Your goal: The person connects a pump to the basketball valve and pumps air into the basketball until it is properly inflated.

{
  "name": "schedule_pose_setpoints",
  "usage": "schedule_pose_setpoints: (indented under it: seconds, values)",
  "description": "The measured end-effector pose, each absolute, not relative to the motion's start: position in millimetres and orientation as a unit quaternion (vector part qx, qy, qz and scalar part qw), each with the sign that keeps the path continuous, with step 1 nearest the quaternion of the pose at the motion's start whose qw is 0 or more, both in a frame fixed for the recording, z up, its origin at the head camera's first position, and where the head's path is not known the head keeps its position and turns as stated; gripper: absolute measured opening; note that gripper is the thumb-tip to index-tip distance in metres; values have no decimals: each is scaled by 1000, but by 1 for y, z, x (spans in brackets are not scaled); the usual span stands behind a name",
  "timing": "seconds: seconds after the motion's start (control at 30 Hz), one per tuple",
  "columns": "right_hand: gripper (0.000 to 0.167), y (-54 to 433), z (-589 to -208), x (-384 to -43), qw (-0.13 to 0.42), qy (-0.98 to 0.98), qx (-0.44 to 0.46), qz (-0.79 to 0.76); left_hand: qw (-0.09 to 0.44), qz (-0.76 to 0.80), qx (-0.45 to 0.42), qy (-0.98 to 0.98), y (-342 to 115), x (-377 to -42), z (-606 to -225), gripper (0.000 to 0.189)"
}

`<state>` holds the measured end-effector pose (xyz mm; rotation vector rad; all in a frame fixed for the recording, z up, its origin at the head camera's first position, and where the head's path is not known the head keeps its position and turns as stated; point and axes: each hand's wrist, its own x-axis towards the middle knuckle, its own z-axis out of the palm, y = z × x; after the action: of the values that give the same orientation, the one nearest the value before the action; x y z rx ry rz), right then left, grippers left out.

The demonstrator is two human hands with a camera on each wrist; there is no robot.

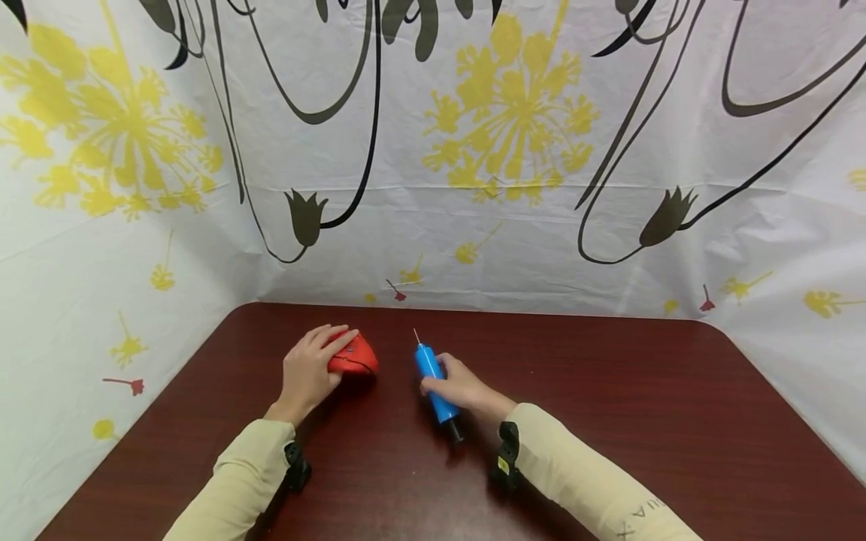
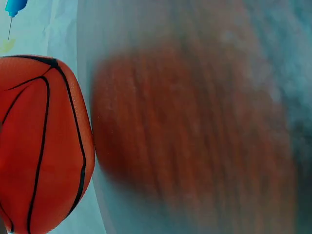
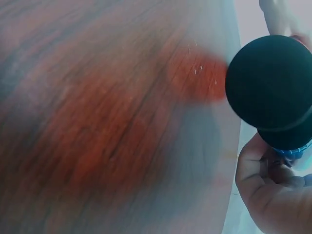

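Observation:
A deflated red-orange basketball with black seams sits at the left of the table, its side slumped in. My left hand grips it from the left, fingers over the top and thumb low. In the left wrist view the ball fills the left edge. To its right, my right hand holds a blue hand pump around the barrel. The thin needle points away from me, toward the ball's far side, and the black handle faces the right wrist camera.
The glossy dark red-brown table reflects the ball and hands. Behind it and along both sides hangs a white sheet with yellow and grey plant prints. Each forearm wears a black wrist device over a cream sleeve.

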<state>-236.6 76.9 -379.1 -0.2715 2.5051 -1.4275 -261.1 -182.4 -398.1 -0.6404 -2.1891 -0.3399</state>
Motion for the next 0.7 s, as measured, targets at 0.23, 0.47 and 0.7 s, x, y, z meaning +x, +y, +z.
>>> schedule_pose_setpoints:
  seconds: [0.23,0.47,0.7]
  values:
    - [53,80,-376,-234,122,856,-101,-492,404,-148,-263,-864,-179,-259,-390,57]
    - [50,86,-374,-230,139,826,-112,-534,401,-167,-265,-861,-167,-252,-379,50]
    - [44,95,-372,-224,167,793,-112,-575,400,-173,-283,-855,-156,-247,-375,49]
